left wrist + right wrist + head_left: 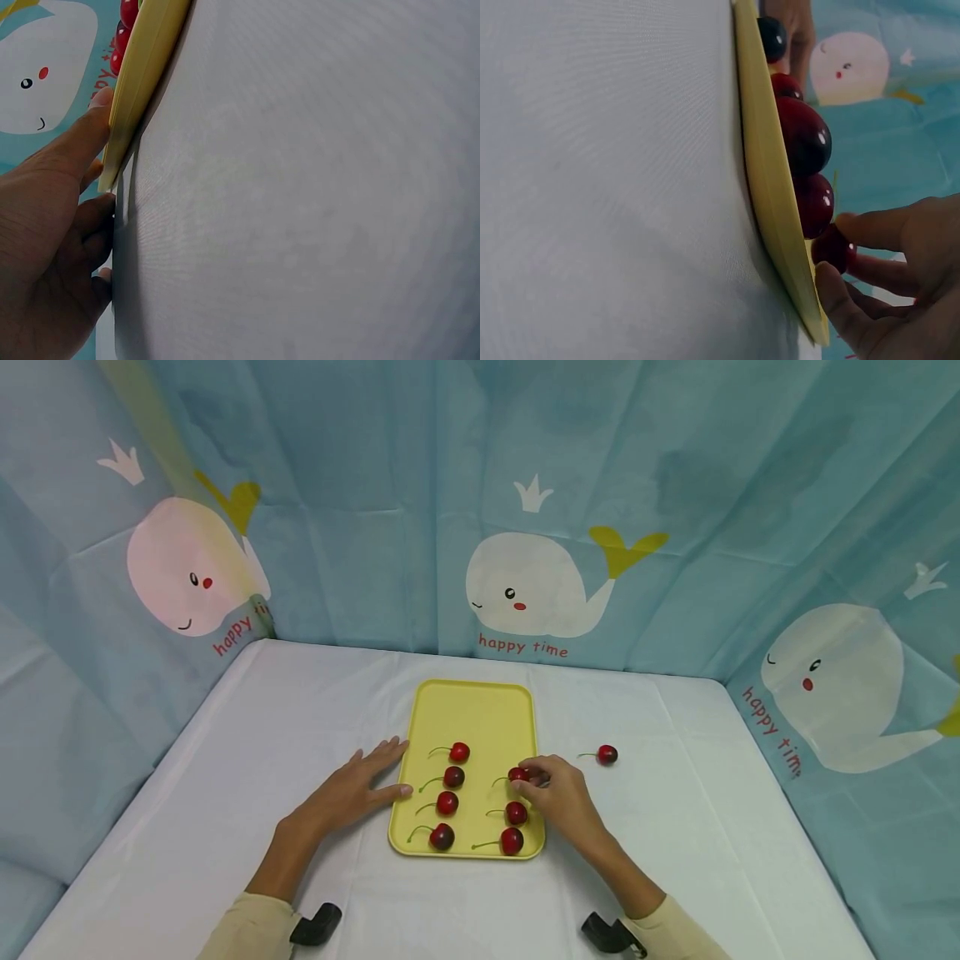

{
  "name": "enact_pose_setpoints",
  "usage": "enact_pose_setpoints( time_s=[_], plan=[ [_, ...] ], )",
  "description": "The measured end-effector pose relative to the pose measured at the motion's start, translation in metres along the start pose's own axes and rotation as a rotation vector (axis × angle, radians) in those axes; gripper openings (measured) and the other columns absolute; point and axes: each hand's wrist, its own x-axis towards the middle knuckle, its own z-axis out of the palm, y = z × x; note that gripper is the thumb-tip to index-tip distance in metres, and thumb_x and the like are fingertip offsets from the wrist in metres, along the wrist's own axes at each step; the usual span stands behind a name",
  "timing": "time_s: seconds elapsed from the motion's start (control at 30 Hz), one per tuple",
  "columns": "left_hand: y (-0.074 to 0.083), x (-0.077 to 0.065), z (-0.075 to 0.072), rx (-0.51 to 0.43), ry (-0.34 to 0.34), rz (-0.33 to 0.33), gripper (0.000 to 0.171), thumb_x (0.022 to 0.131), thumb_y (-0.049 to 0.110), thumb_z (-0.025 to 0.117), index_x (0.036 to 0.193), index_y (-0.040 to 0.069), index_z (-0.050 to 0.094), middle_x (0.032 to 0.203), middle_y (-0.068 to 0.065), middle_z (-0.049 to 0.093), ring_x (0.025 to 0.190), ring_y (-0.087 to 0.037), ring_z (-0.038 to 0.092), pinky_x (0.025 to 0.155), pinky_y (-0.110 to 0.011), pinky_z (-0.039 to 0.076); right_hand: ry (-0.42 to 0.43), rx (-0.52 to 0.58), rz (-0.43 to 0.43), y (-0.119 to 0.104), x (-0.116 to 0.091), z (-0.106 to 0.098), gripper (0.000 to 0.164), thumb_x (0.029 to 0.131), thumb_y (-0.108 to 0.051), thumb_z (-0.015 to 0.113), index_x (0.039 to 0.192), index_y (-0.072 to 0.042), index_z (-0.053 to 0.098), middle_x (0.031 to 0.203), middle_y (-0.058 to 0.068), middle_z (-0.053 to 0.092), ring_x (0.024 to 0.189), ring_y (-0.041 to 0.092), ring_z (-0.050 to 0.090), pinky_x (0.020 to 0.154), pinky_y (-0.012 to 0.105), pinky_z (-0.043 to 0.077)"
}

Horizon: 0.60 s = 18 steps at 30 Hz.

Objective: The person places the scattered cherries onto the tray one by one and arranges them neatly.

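Note:
On the white cloth lies a yellow tray (480, 718) with two columns of red cherries on it, stems pointing left. The left hand (348, 793) rests beside the tray, straight fingers spread, its thumb and fingertips at the left rim. At the tray's right side, the right hand (558, 797) pinches a cherry (517, 774) between thumb and fingers. That cherry (832, 249) is low over the tray in the right wrist view, behind two others in the right column. The left column holds several cherries, such as the dark red one (442, 837) nearest the front.
One loose cherry (607, 755) lies on the cloth right of the tray, its stem to the left. The white table (675, 860) is bordered at the back and sides by a blue curtain (360, 568) with whale prints. Black wrist devices (317, 925) sit at both sleeves.

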Motion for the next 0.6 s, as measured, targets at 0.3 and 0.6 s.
enact_pose_setpoints(
  time_s=[0.3,0.6],
  plan=[
    [0.0005,-0.0003,-0.0003,-0.002,-0.003,-0.003,0.086,0.097,0.057,0.071,0.166,0.018,0.038,0.173,-0.013,0.030,0.162,-0.039,0.022,0.131,-0.065,0.014,-0.013,-0.054,-0.001,-0.0035,0.0019,0.0050,0.024,0.091,-0.015,0.085,0.114,-0.008,0.079,0.099,0.002,0.070,0.089,0.015,0.066,0.071,0.023,0.057],
    [-0.0012,0.0001,0.0008,-0.008,0.000,-0.003,0.087,0.097,0.059,0.071,0.167,0.019,0.037,0.174,-0.012,0.030,0.163,-0.038,0.021,0.131,-0.065,0.013,-0.035,-0.113,-0.017,-0.0063,0.0022,0.0072,0.028,0.090,-0.015,0.086,0.115,-0.005,0.078,0.101,0.004,0.069,0.088,0.016,0.064,0.072,0.023,0.059]
  ],
)
